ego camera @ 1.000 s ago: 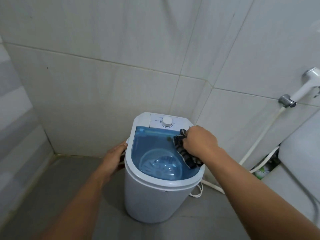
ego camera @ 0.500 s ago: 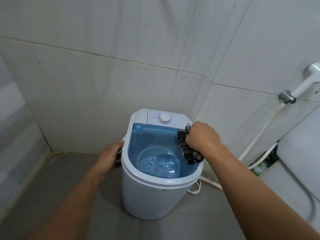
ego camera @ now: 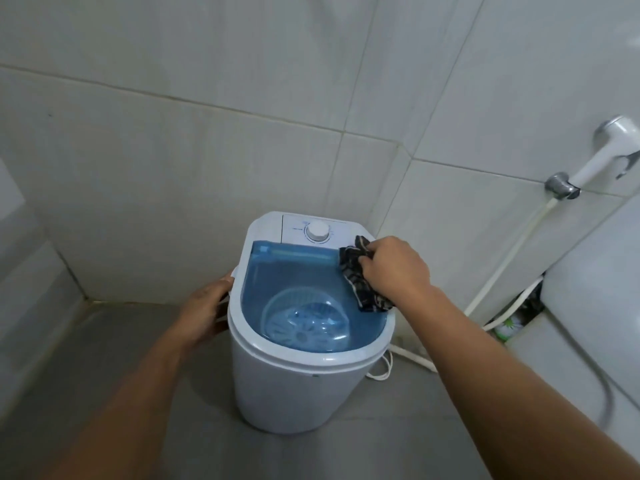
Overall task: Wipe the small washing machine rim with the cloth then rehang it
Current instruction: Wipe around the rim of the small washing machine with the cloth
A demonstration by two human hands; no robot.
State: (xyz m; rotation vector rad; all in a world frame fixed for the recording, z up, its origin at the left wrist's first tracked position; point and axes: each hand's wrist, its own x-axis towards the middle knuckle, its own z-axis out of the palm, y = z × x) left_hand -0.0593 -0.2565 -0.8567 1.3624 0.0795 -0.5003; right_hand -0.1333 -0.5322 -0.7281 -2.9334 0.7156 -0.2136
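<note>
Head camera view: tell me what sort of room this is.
Most likely a bathroom or wet utility corner: tiled walls, a wall-hung hand sprayer with hose, and a small washing machine standing on the grey floor.

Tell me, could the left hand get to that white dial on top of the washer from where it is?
Probably yes. The left hand rests on the washing machine's left side, and nothing stands between it and the dial. The right hand, gripping the cloth, works on the rim to the dial's right.
</note>
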